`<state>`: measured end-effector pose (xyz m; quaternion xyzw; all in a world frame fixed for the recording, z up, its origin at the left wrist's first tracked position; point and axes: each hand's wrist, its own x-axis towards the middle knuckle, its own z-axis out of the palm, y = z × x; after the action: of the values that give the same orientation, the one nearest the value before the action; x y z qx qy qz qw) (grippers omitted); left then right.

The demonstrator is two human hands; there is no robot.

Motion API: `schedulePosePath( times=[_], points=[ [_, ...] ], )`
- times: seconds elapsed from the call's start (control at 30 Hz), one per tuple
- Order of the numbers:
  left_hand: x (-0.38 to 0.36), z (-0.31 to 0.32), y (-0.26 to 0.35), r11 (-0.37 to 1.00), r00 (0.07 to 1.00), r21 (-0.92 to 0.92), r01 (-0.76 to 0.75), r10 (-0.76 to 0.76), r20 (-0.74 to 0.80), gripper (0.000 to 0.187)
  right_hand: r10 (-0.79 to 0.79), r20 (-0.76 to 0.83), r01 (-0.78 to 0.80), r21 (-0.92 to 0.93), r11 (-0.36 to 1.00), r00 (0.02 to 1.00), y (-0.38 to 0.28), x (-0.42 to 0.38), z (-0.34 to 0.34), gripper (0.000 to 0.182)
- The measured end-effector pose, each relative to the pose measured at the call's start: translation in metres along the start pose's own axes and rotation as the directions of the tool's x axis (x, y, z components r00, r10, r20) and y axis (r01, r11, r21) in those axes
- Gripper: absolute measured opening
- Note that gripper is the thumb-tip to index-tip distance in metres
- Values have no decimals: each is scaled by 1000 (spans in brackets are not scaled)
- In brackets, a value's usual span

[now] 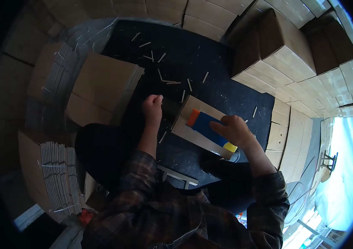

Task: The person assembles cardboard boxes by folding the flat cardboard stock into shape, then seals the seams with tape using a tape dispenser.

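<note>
Low in front of me lies a small cardboard box (179, 126) with a flat blue panel (209, 130) on top, orange at one end and yellow at the other. My right hand (235, 128) is bent over this panel from the right, its thumb across the blue part and its fingers curled down, mostly hidden. To the left of the box, my left hand (153, 108) is raised with its fingers closed; I cannot tell what is in them. A pale, rounded thing (236, 156) shows at the box's near right corner.
Stacks of flattened cardboard stand at the left (97, 85) and lower left (58, 178). Large open cartons (286, 58) rise at the upper right. Wooden-looking strips (189, 85) litter the dark floor mat (209, 58). A wooden bar (178, 175) lies by my legs.
</note>
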<state>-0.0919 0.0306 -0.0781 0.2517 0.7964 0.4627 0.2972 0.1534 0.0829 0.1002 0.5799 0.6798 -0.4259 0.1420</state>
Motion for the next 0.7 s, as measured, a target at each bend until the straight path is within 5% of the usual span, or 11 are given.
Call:
schedulePosePath(
  times=[0.23, 0.33, 0.4, 0.5, 0.6, 0.7],
  points=[
    [11, 16, -31, 999, 999, 33, 38, -38, 1, 21, 108, 25, -100, -226, 969, 994, -21, 27, 4, 56],
    [11, 36, -59, 989, 984, -28, 143, -139, 115, 22, 141, 20, -132, -242, 961, 990, -24, 27, 3, 55],
    [7, 53, -81, 927, 906, -149, 344, -286, 313, 25, 143, 15, -135, -244, 960, 990, -23, 27, 5, 56],
    [3, 69, -95, 879, 793, -93, 467, -370, 483, 36, 150, -4, -147, -221, 964, 989, -18, 30, 8, 55],
    [-3, 78, -118, 892, 871, -174, 416, -336, 359, 46, 115, -36, -120, -212, 970, 993, -17, 32, 10, 54],
    [1, 83, -161, 901, 849, -85, 425, -364, 384, 56, 150, -34, -154, -197, 968, 988, -18, 29, 8, 54]
  ],
)
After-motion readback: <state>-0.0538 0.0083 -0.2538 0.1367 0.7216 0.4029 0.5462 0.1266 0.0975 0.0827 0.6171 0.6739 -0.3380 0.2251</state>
